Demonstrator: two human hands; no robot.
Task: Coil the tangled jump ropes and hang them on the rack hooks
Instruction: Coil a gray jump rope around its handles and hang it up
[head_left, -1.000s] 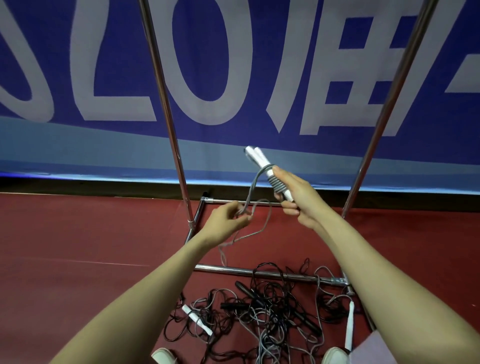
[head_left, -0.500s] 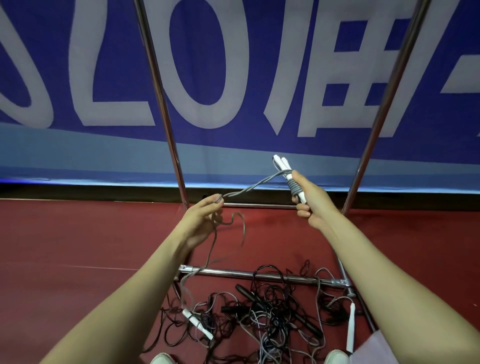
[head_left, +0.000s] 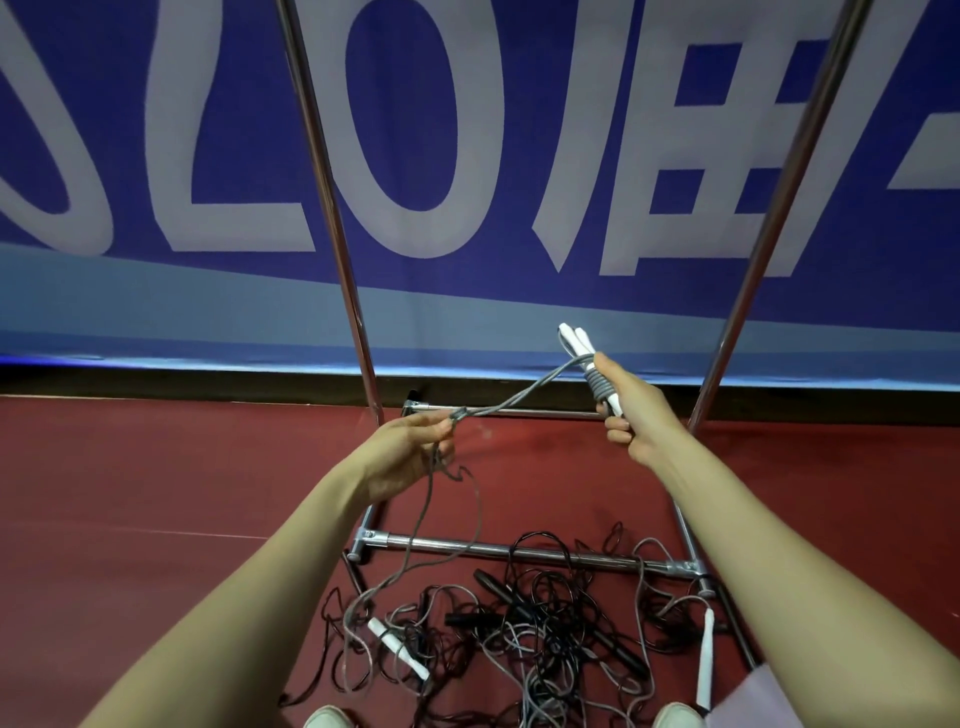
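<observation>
Between the uprights of the chrome rack, the right hand is gripping two smooth white handles, its fingers curling round them where the grey rope is wrapping them in tight turns. From there the thin cord is stretching taut, down and leftward, to the left hand, which is pinching it between thumb and fingertips. Below that pinch it is dangling in loose loops toward the tangled pile of black and grey ropes lying on the red floor.
</observation>
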